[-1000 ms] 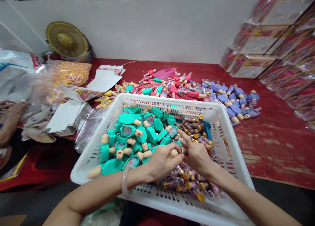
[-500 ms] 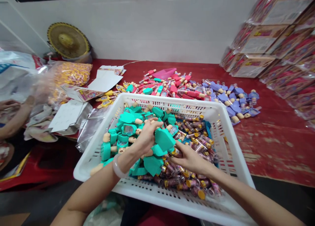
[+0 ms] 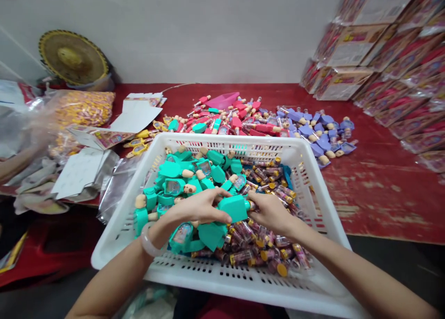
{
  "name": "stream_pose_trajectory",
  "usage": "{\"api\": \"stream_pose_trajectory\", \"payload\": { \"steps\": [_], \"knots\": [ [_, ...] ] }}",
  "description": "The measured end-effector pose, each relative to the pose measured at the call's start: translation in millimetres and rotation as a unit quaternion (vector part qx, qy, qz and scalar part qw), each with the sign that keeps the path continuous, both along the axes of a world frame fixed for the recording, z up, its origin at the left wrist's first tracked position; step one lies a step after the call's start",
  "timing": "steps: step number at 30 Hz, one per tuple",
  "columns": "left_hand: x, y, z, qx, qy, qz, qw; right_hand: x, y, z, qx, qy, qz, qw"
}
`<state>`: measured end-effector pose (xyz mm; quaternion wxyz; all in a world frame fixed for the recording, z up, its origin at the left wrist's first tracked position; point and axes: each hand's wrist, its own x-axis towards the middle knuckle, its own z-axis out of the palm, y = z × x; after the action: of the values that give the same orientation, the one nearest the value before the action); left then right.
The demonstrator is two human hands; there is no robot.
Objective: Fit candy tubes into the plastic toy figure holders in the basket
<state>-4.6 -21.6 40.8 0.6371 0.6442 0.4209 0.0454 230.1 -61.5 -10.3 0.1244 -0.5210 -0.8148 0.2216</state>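
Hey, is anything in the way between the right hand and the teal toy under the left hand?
Nothing visible stands in the way: the right hand is already at the tube end of the teal toy, which the left hand covers. Capped clear tubes lie lower down in the white plastic basket, not between them.

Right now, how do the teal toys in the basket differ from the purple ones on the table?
The teal toys are bright teal; the purple toys are pale violet. The teal toys lie heaped in the white plastic basket, while the purple toys lie spread on the red table. One teal toy sits between the left hand and right hand, but no hand touches the purple toys. Both have blocky bodies with rounded flesh-coloured ends.
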Motion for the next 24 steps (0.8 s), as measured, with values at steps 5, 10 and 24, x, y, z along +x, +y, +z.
{"api": "stream_pose_trajectory", "payload": {
  "steps": [5,10,24],
  "knots": [
    [10.0,-14.7,-7.2,0.002,0.005,-0.043,0.999,-2.3,-5.1,-4.9,0.056,-0.125,0.029,0.990],
    [13.2,-25.1,-13.2,-0.076,0.058,0.017,0.995,-6.5,-11.8,-5.1,0.068,-0.162,0.088,0.980],
    [18.6,-24.3,-30.6,-0.359,-0.023,0.001,0.933,-11.4,-25.8,-2.7,0.029,-0.204,0.090,0.974]
  ]
}}
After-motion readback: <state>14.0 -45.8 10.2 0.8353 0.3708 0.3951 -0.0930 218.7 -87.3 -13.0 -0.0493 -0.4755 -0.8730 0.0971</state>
